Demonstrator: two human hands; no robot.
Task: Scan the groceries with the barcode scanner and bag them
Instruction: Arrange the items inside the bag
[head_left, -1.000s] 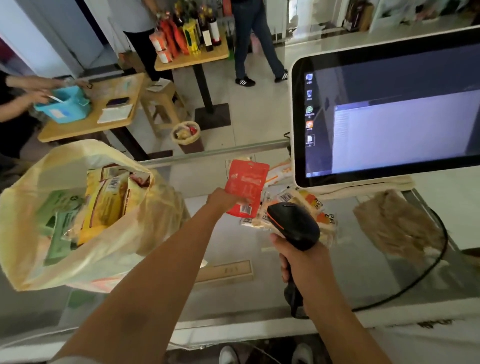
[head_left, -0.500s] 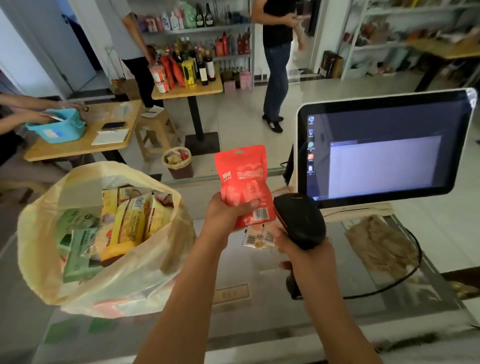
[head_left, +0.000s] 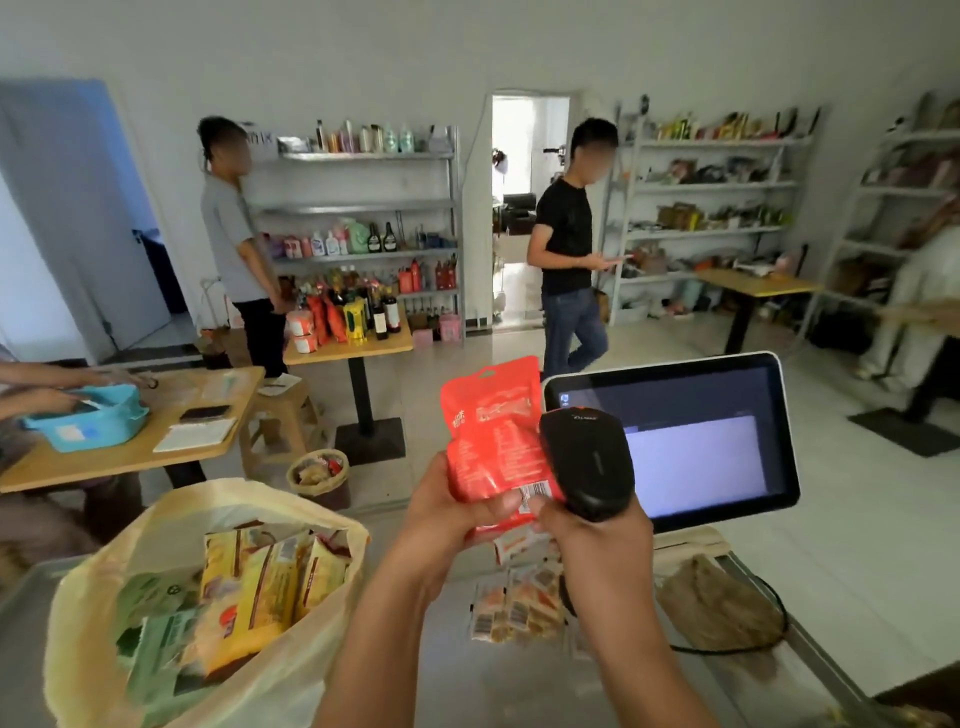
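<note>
You hold a red pouch (head_left: 491, 436) of glossy, lightly wrinkled plastic film and a barcode scanner (head_left: 589, 462) of matt black plastic. Near the counter's left edge, your bag (head_left: 88, 613) is thin, translucent, crinkled plastic holding shiny yellow packets (head_left: 260, 608). The counter (head_left: 493, 691) top looks smooth and grey.

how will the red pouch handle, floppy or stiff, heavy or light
Red pouch probably fairly stiff: it stands upright though the left hand grips only its bottom. Likely light, since one hand holds it up. Its wrinkled film may crease easily.
</note>
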